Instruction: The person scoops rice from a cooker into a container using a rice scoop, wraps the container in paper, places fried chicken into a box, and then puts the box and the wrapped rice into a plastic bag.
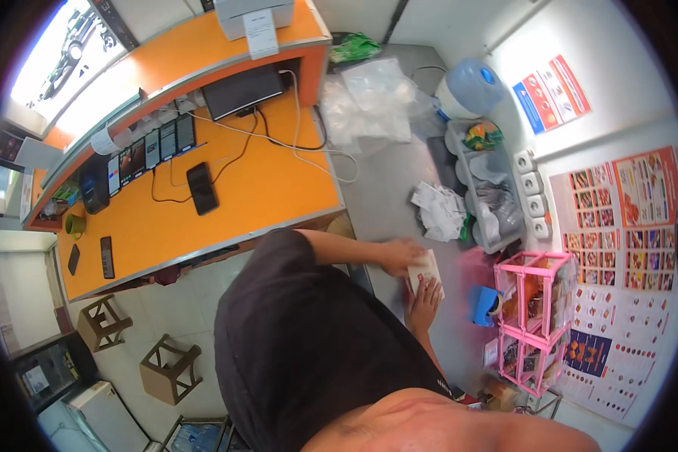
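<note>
Over the grey counter (388, 206), a flat cream-white paper packet or box (431, 264) with a small red print lies under my hands. My right hand (424, 301) rests on its lower part, fingers extended across the face, holding it. My left hand (400, 255) is at the packet's upper left edge; motion blurs it, so its fingers' grip is unclear. Just beyond the hands lies a heap of small white paper slips or sachets (439, 212). A blue tape dispenser (484, 306) stands to the right, beside a pink plastic rack (534, 325) holding packets.
A grey basket (468, 183) with plastic items stands against the wall, near a water jug (470, 89). Clear plastic bags (373, 101) cover the counter's far part. Leftward, an orange desk (260, 186) bears several phones, cables and a dark screen (243, 91). Brown stools (169, 370) stand on the floor.
</note>
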`<control>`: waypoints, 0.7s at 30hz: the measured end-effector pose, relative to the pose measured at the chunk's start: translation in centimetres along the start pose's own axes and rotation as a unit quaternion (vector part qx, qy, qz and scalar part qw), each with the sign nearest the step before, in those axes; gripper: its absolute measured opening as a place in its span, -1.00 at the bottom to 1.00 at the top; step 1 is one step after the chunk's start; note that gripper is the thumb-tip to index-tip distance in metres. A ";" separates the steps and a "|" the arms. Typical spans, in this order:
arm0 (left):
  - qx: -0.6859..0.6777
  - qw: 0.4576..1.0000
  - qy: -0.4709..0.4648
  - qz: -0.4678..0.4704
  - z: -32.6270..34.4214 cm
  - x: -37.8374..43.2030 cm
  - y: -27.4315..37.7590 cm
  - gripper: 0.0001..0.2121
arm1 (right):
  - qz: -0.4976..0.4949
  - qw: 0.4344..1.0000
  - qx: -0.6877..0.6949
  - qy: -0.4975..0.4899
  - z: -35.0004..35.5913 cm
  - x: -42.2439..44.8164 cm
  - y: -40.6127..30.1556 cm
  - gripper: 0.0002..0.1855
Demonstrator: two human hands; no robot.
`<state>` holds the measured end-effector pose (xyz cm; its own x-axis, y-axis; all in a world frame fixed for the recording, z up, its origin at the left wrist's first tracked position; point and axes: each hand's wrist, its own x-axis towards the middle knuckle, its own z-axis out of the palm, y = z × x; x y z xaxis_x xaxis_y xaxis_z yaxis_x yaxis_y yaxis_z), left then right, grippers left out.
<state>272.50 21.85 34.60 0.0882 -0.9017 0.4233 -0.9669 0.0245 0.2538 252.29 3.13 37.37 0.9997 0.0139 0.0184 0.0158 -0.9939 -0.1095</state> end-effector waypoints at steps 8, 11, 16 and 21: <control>0.117 0.582 0.641 -0.488 -36.6 -20.3 -15.0 -0.83 | -0.151 0.944 0.187 0.224 -7.2 25.6 -19.3 -0.48; 0.293 0.524 0.612 -0.515 -43.8 -23.0 -18.2 -0.75 | -0.260 0.880 0.268 0.292 -13.1 36.5 -28.3 -0.64; 0.070 0.603 0.588 -0.534 -43.9 -28.7 -22.0 -0.69 | -0.430 0.772 0.309 0.350 -20.5 49.1 -43.2 -0.77; -0.180 0.614 0.594 -0.489 -45.9 -27.1 -18.9 -0.78 | -0.454 0.791 0.268 0.310 -21.0 54.0 -48.7 -0.81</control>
<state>299.35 65.62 58.24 0.9024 0.3832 0.1972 -0.2170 0.0087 0.9761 305.19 49.94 64.51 0.3730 0.4735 0.7979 0.8944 -0.4123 -0.1734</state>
